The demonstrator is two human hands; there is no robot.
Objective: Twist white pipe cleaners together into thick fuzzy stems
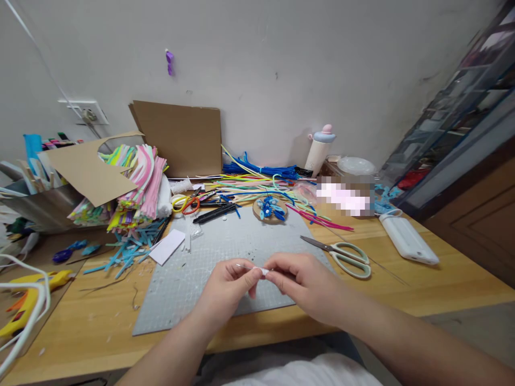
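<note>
The person's left hand (229,284) and right hand (300,284) meet low in the middle, just above the near edge of a grey mat (209,252). Both hands are closed in a tight pinch, thumb against fingertips, on a small white piece (264,272) that sits between them. A thin wire (243,265) sticks out from the piece and runs across the top of the left fingers; it is not clear which hand grips it. The mat lies on a wooden table (450,279). To the right of the hands, a pair of scissors (341,254) with pale green handles lies partly on the mat, blades closed. Further right is a flat white box (408,239). At the far edge of the mat sits a round wooden disc (270,209) with small blue flowers on it. A white card (167,246) lies on the left side of the mat. Behind it is a big pile of fuzzy sticks (137,187) in many colours, under a sheet of cardboard (88,166). A yellow glue gun (28,300) lies at the far left.
</note>
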